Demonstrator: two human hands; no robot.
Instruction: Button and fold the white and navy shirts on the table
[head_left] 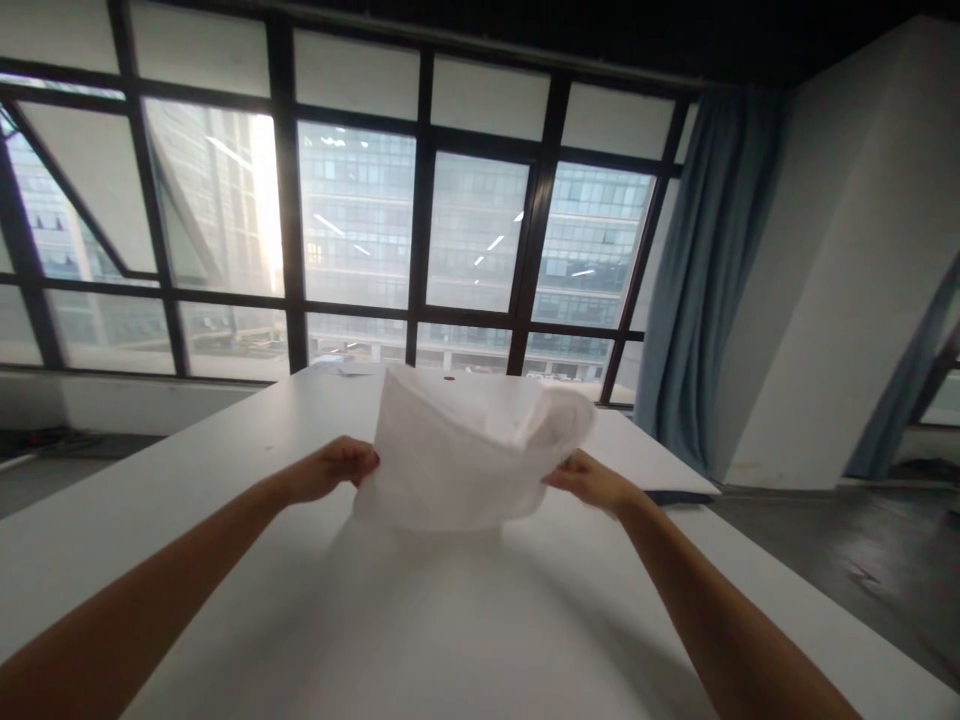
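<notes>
Thin white pliable sheet (450, 475), of a material that cannot be determined, is held spread between the left hand (341, 465) and the right hand (589, 480) above the long white smooth-topped table (465, 630); contact of its lower edge with the surface cannot be confirmed. The step in hand is judged to be the spreading of the sheet by its sides, and even tension from both grips is called for next. Both bare forearms (172, 570) are extended forward, each hand being closed in a narrow pinch on its side of the sheet.
</notes>
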